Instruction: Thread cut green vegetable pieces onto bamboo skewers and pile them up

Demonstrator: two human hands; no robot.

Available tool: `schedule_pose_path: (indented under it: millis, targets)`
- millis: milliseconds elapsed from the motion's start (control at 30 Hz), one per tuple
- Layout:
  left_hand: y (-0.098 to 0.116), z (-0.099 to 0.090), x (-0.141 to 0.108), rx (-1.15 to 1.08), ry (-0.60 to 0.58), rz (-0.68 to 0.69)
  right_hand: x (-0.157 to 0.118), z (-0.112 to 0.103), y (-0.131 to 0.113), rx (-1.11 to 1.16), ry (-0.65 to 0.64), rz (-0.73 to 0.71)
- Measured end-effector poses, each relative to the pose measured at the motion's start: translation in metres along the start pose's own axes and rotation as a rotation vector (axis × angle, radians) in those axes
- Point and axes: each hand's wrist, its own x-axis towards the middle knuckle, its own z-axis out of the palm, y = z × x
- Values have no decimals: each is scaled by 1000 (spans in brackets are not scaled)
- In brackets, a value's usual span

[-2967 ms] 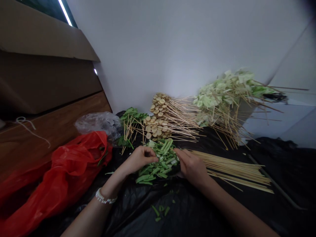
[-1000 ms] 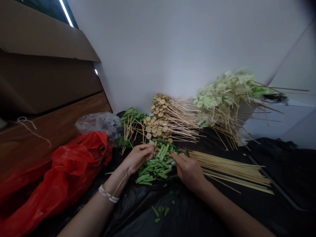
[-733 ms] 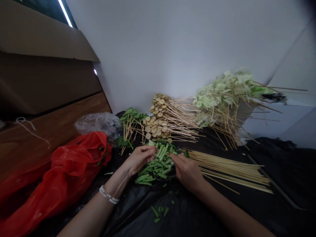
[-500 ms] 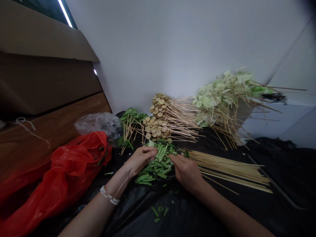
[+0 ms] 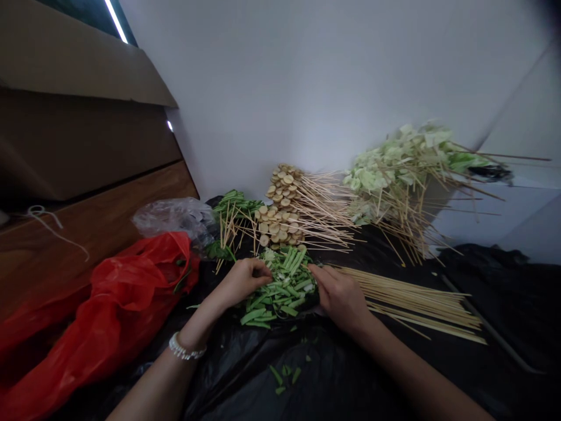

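Under everything in front of you spreads the black plastic sheet (image 5: 236, 374), with the red bag (image 5: 127, 292) crumpled on your left. Back right, cabbage leaves (image 5: 403, 155) lie heaped on sticks; nearer the middle sit pale round slices (image 5: 283, 204), their sticks pointing right. The bare sticks (image 5: 421, 301) lie in a loose bundle just beyond your right hand (image 5: 342, 295). They look light, stiff and thin; grip one along the shaft, well clear of the tip. Between your hands is the pile of cut green beans (image 5: 283, 292). Each piece is probably light, firm, maybe a bit slippery, and liable to split if squeezed; pinch it by the sides near its middle. Your left hand (image 5: 243, 283) curls at the pile's left edge, thumb and fingers slightly apart; your right fingers bunch narrowly at its right edge. You can't tell whether either holds anything. Smallest are the green scraps (image 5: 276, 375) nearer you.
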Motion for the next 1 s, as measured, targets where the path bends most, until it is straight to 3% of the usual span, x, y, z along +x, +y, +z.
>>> schedule_pose_path:
  millis: [100, 233, 367, 667, 867, 1000]
  targets:
    - [-2, 1, -2, 139, -16, 43, 0, 0, -1, 12, -11, 3]
    - [4, 1, -4, 205, -129, 124, 0, 0, -3, 26, -21, -9]
    - [11, 3, -4, 162, -67, 133, 0, 0, -4, 17, -18, -9]
    - [15, 10, 4, -630, 210, -158, -1, 0, -3, 31, -5, -15]
    - [14, 13, 3, -1157, 133, -418, -1, -1, -6, 3, -12, -22]
    - [16, 14, 2, -1257, 83, -433, -1, -1, -8, -26, -21, -14]
